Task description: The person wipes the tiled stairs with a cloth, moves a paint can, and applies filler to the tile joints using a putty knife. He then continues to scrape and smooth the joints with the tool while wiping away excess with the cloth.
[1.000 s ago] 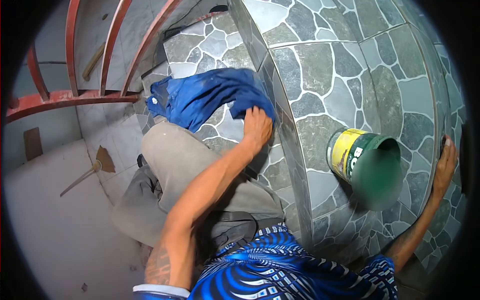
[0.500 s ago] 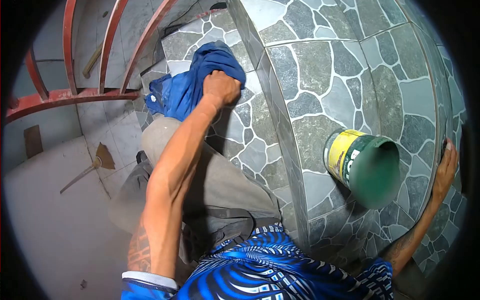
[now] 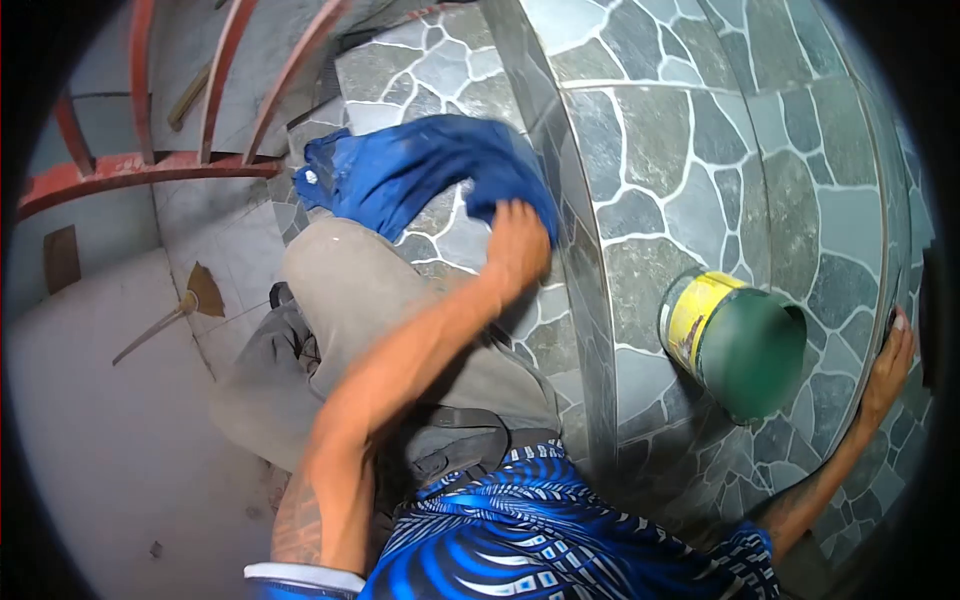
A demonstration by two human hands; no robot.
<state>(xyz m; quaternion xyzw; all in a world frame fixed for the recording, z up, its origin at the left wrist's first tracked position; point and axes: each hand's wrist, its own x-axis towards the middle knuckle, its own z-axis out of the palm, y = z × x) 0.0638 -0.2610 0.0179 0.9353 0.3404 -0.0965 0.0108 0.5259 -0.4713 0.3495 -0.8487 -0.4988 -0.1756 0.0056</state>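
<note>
My left hand (image 3: 518,243) is closed on one end of a blue cloth (image 3: 420,165). The cloth lies bunched and stretched across the stone-patterned tiles of the lower step, its far end near the red railing. Over at the far right, my right hand (image 3: 890,365) rests with fingers extended along the edge of the tiled surface (image 3: 835,290), holding nothing. Between my arms, a bucket with a yellow label and dark green top (image 3: 755,350) stands on the upper tiles; part of it is blurred.
Curved red railing bars (image 3: 150,180) rise at the upper left. A brush-like tool with a long handle (image 3: 190,302) lies on the pale floor at left, with a brown flat piece (image 3: 62,260) nearby. A tiled step edge (image 3: 575,210) runs between the cloth and the bucket.
My left hand has swept right and toward me, drawing the cloth's end along and spreading it out toward the step edge. My right hand stays on its edge.
</note>
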